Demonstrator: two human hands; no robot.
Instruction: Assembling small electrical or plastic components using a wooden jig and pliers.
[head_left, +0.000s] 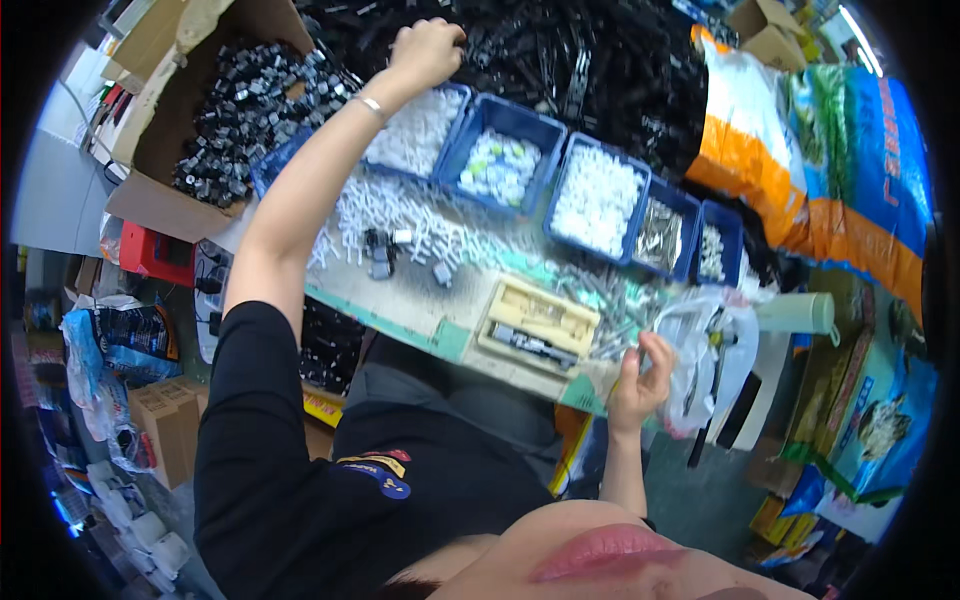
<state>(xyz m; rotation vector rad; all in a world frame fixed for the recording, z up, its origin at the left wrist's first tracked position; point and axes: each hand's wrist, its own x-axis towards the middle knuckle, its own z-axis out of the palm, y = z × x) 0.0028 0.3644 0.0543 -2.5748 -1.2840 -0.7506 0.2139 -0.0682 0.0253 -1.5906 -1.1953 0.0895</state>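
a: what fills the top of the frame?

b: a big heap of black plastic parts (560, 50) across the upper middle. the left hand (428, 50) reaches up into its near edge, fingers curled shut as if closing on a piece; what it grips, i cannot tell.

a: and below that?

b: a cardboard box of dark metal parts (250, 110) at upper left, then a row of blue bins (600, 200) with white pieces across the middle, standing on the worktable (420, 300).

a: the other hand?

b: the right hand (640, 380), lower right of centre, pinches the edge of a clear plastic bag (705, 360) at the table's near edge, just beside a small cream jig (538, 318).

a: which step is this, you think?

b: it looks like a pick-up of a black part. the next move calls for a clean lift over the bins without knocking the white pieces.
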